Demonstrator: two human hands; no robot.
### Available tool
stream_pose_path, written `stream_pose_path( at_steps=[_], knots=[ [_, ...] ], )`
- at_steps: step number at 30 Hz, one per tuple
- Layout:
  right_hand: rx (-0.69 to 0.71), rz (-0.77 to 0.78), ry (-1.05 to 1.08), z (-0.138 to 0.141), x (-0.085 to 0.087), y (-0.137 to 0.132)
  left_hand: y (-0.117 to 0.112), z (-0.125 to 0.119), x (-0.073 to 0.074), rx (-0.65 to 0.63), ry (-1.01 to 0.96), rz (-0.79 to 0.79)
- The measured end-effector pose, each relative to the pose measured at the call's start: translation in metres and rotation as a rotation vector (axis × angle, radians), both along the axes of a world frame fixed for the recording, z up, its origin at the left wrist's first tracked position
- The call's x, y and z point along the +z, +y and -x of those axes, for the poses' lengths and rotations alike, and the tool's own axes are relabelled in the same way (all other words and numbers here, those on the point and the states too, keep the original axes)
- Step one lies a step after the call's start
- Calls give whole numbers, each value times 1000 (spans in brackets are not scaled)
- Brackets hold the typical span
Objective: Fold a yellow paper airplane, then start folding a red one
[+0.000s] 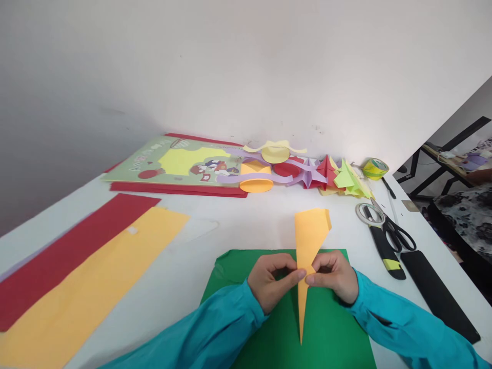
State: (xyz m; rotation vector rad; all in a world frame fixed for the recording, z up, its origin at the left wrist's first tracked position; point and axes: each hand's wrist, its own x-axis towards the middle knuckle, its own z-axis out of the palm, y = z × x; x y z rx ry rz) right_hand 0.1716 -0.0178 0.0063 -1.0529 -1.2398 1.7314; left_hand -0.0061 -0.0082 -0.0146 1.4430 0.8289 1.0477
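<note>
Between my two hands is a folded orange paper [309, 233], wide at the top and narrowing to a sharp point at the bottom. My left hand [273, 281] pinches its left edge near the middle, thumb on the front. On the right edge, my right hand [335, 277] pinches the paper with thumb and fingers, close to the left thumb. Under both hands lies a green sheet [326, 328] on the white table [184, 277].
Red [77, 256] and orange paper strips [100, 271] lie at left. Behind are a printed green folder [146, 154], folded paper shapes [307, 174] and yellow tape [375, 168]. At right are scissors [400, 236], a utility knife [384, 251], a tape roll [359, 211] and a black case [438, 294].
</note>
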Motion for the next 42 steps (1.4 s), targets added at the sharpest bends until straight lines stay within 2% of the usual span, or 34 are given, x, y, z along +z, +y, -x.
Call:
stream_pose_path(
  at_steps=[3,6,13,18,25,29,36,42],
  knots=[
    [31,-13,-45,1,1,-2,3,-1,3,17,-111,141],
    [68,-24,-69,2,1,-4,9,1,6,77,-195,162],
    [163,-79,-176,1,-1,-7,22,13,22,213,-236,185],
    [188,-108,-194,1,0,-6,29,14,18,311,-266,194],
    [176,-110,-217,2,2,-7,34,17,15,354,-270,222],
    [139,-65,-180,3,1,-6,29,13,18,335,-256,239],
    [18,-21,-110,1,-2,-1,11,4,27,71,-126,251],
    [-60,-50,-88,0,-6,0,10,2,23,1,-133,285]
  ],
)
